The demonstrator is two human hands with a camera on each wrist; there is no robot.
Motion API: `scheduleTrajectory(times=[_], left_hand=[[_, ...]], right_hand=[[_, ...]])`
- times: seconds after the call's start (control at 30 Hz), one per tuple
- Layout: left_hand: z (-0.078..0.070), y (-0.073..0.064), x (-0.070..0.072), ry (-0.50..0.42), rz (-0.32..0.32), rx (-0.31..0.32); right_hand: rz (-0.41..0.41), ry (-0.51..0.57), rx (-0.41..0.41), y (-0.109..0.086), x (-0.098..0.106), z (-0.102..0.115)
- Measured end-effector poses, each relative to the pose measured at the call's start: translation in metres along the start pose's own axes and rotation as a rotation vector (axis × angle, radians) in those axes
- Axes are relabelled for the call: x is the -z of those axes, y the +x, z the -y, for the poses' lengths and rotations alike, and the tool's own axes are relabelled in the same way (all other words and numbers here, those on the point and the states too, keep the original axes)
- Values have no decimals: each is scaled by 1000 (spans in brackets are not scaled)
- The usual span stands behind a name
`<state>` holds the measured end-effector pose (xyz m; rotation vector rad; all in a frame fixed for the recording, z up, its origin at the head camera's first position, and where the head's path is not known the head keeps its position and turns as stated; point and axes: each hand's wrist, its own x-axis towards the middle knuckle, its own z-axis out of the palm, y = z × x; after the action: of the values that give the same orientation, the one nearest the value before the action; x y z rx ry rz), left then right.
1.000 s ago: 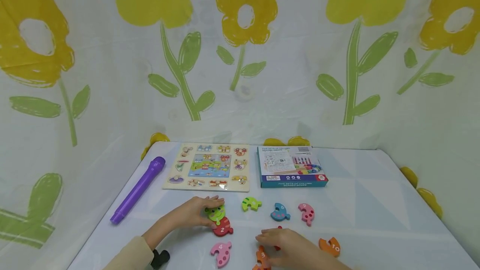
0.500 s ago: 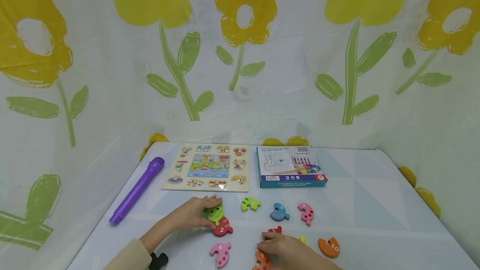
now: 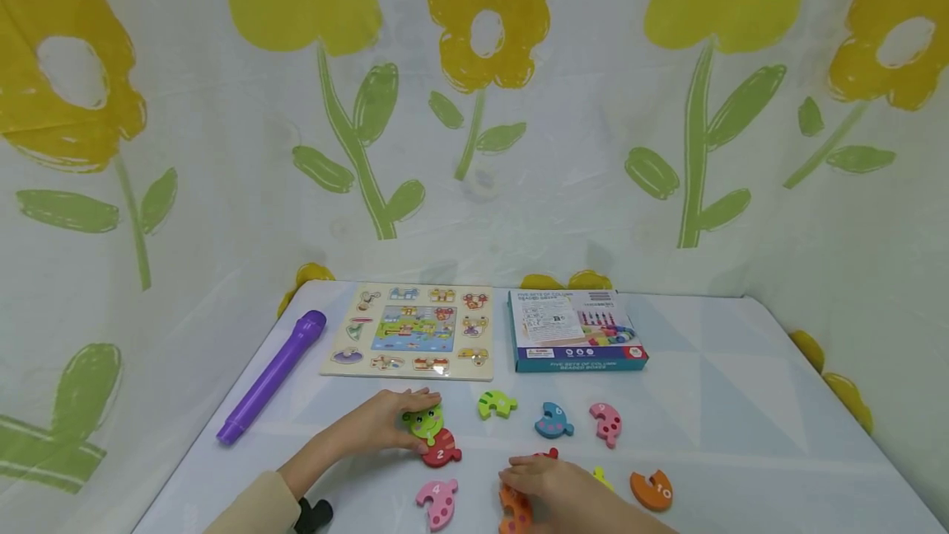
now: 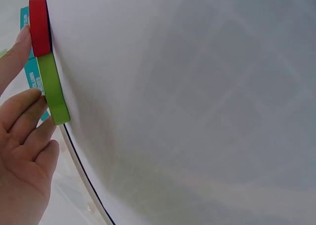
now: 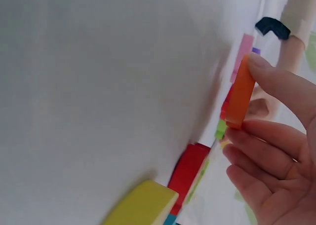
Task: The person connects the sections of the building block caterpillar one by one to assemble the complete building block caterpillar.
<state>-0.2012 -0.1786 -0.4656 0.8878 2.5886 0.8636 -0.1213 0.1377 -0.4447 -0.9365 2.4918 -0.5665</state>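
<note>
In the head view, my left hand (image 3: 378, 421) holds two joined wooden puzzle pieces, with the thumb at a red piece (image 3: 441, 450) numbered 2 and the fingers at a green smiling animal head (image 3: 426, 422). Both edges show in the left wrist view, red (image 4: 40, 25) above green (image 4: 53, 87). My right hand (image 3: 571, 494) pinches an orange spotted puzzle piece (image 3: 513, 512), its thumb on one end and fingertips at the other in the right wrist view (image 5: 241, 94). A pink piece (image 3: 437, 504) numbered 4 lies between the hands. A red piece (image 3: 549, 452) is partly hidden behind the right hand.
Farther back lie a green piece (image 3: 497, 404), a blue piece (image 3: 552, 420) and a pink piece (image 3: 607, 423). Yellow (image 3: 602, 478) and orange (image 3: 652, 490) pieces are on the right. A picture puzzle board (image 3: 412, 330), a boxed bead set (image 3: 577, 330) and a purple microphone-shaped stick (image 3: 273, 376) stand beyond.
My right hand has shifted slightly left with the orange piece, uncovering part of the yellow piece behind it. My left hand stays on the green and red pieces.
</note>
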Motion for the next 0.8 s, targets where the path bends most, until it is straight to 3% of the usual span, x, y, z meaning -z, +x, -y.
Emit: scheduleTrajectory(times=[0.23, 0.5, 0.8], left_hand=[[-1, 0, 0, 4, 0, 12], [-3, 2, 0, 12, -5, 13], [-3, 2, -2, 28, -10, 5]], right_hand=[[-42, 47, -41, 1, 6, 6], [-126, -66, 90, 12, 13, 5], [-148, -42, 92, 24, 20, 8]])
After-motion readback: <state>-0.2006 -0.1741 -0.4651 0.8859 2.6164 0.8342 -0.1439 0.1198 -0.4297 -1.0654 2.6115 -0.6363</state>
